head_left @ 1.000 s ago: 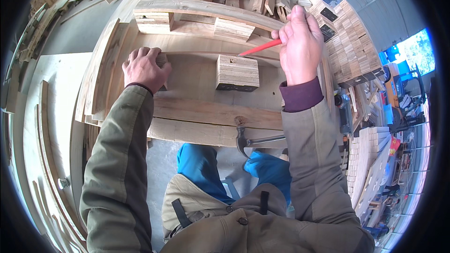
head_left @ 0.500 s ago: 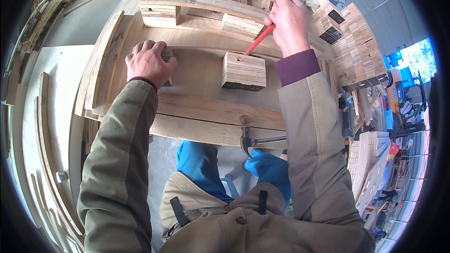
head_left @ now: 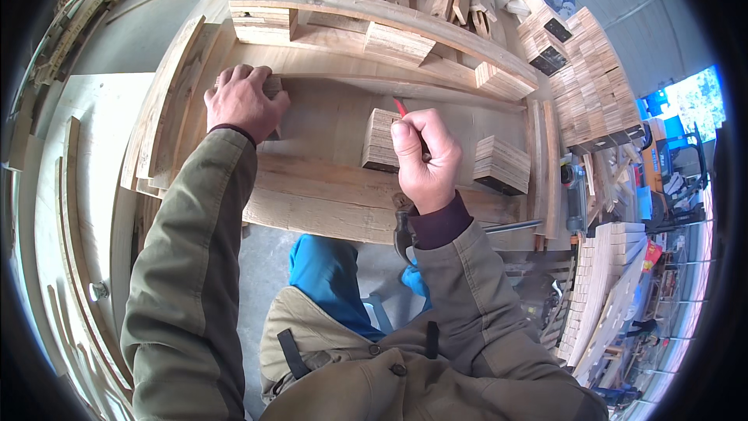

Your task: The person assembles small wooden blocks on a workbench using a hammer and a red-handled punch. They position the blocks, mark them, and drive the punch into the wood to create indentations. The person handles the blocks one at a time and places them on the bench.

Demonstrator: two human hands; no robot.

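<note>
left hand (head_left: 243, 101) on corner block (head_left: 272, 87) | right hand (head_left: 425, 157) grips red pencil (head_left: 400, 107) over middle block (head_left: 381, 140)

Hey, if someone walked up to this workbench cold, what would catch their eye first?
Most likely the right hand at the centre, holding a red pencil over a small wooden block on the pale plank assembly. To the left, the left hand presses on another block at the frame's edge. On the right, tall stacks of cut wooden blocks stand out.
</note>
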